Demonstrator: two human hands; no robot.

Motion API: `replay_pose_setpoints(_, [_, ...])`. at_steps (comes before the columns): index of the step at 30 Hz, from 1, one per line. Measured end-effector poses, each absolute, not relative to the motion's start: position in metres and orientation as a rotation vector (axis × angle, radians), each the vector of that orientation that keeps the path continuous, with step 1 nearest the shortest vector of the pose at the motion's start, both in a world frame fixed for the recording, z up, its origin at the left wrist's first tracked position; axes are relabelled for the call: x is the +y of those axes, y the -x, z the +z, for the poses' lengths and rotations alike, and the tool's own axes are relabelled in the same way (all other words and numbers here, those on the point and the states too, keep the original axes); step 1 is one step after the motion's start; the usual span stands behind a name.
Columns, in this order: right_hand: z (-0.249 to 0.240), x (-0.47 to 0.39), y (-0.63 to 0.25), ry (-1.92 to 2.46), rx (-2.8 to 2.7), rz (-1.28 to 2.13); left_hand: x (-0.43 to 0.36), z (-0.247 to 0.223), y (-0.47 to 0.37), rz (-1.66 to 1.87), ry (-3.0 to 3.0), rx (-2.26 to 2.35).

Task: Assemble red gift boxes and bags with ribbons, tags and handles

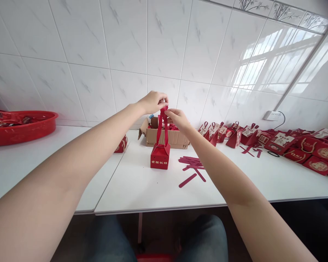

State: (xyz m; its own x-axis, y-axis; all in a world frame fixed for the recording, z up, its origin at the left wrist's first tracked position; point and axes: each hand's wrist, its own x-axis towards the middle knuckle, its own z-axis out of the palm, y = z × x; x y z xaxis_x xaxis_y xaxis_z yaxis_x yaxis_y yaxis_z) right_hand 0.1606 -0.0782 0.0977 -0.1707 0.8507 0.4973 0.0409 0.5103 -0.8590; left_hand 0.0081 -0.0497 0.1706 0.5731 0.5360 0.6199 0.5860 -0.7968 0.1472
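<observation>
A small red gift box (160, 157) with pale gold characters stands upright on the white table in front of me. From its top a red ribbon (159, 131) rises in two strands, drawn up taut to my hands. My left hand (154, 102) pinches the ribbon at the top, fingers bent over it. Just below and to the right, my right hand (177, 117) grips the same ribbon between thumb and fingers, where the strands come together. The fingers partly cover the ribbon's upper end, so I cannot make out whether it is knotted.
Behind the box sits an open cardboard carton (175, 140) of red items. Dark red strips (188, 180) lie to the right. Many finished-looking red boxes (282, 142) line the right side. A red basin (24, 133) with packets stands left; another red box (122, 145) is nearer.
</observation>
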Motion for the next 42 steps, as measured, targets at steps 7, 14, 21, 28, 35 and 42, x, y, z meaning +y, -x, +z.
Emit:
replay_pose_setpoints(7, [0.105,-0.074,-0.163,0.924,-1.638,0.810,-0.051,0.166,-0.007,-1.103,2.735,-0.938])
replay_pose_setpoints(14, [0.114,-0.071,-0.165,0.932,-1.409,1.245,-0.072,0.123,-0.003,-1.466,2.651,-0.914])
replay_pose_setpoints(21, [0.114,-0.073,-0.165,1.137,-1.729,1.050,-0.079,0.055,0.002,-1.411,2.791,-0.964])
replay_pose_setpoints(28, [0.121,-0.077,-0.172,1.196,-1.847,0.552,-0.065,0.055,-0.005,-1.907,2.636,-1.402])
replay_pose_setpoints(35, [0.118,-0.083,-0.178,0.888,-1.943,0.035,-0.057,0.089,-0.015,-1.960,3.076,-1.650])
replay_pose_setpoints(42, [0.114,-0.077,-0.182,0.822,-1.936,0.153,-0.057,0.110,-0.024,-2.110,3.233,-1.678])
